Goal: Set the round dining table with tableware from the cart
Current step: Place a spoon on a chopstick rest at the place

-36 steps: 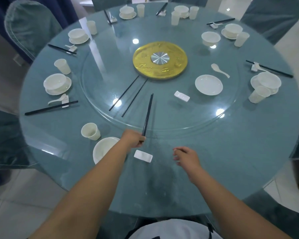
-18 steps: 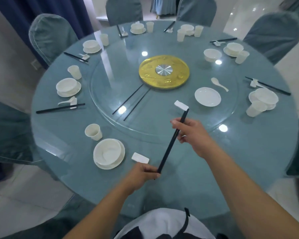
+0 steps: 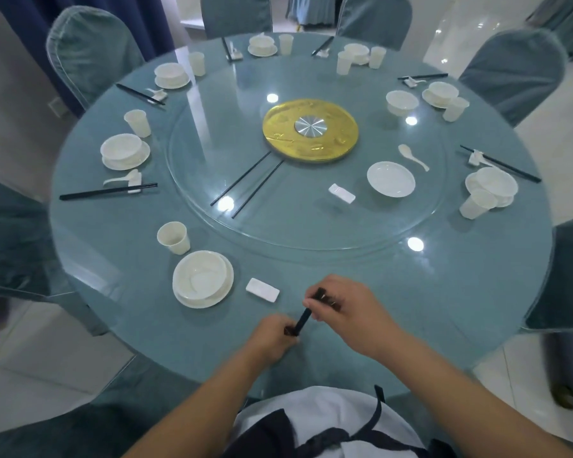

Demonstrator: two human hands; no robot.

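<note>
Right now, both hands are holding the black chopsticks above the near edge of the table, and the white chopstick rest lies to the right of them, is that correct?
Not quite: the head view shows the white chopstick rest lying to the left of the hands, between them and the stacked bowl and plate. The rest stands: the left hand and right hand both hold the black chopsticks above the table's near edge.

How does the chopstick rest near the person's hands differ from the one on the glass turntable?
The near chopstick rest lies on the teal tablecloth, right of a bowl stacked on a plate; the far chopstick rest lies on the glass turntable, left of a lone empty plate. The near one belongs to a place setting; the far one lies apart from any setting. Both are white, rectangular and without chopsticks.
</note>
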